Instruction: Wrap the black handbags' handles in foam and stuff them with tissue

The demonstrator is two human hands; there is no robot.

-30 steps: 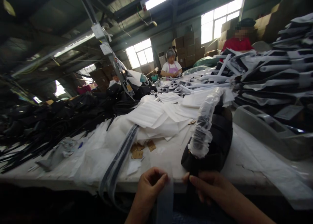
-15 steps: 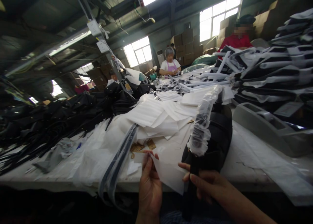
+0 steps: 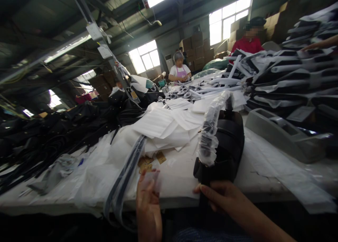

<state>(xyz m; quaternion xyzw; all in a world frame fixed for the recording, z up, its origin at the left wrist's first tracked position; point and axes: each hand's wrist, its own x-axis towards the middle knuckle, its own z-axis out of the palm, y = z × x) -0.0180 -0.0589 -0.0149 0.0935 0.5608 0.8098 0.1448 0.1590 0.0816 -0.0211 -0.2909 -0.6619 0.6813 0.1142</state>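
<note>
A thin translucent white sheet (image 3: pixel 175 187) lies nearly level above the table's front edge. My left hand (image 3: pixel 148 199) holds its left end, with a piece of it lying over the fingers. To the right, my right hand (image 3: pixel 220 196) is closed around the dark strap (image 3: pixel 204 203) of a black bag (image 3: pixel 229 143), and its fingertips are near the sheet's right end. The bag sits on the table, its handle (image 3: pixel 208 136) wrapped in clear bubbly plastic. Part of the strap is hidden by my right hand.
Loose white foam sheets (image 3: pixel 155 124) spread over the table behind my hands, with brown tags (image 3: pixel 160 157) nearby. Plastic-covered straps (image 3: pixel 124 178) hang over the front edge. A grey tape dispenser (image 3: pixel 285 132) and stacked wrapped goods (image 3: pixel 293 76) stand right. Co-workers sit farther back.
My left hand has moved left and slightly down, drawing the sheet out flatter between my hands. My right hand stays at the strap. The whole view has shifted a little.
</note>
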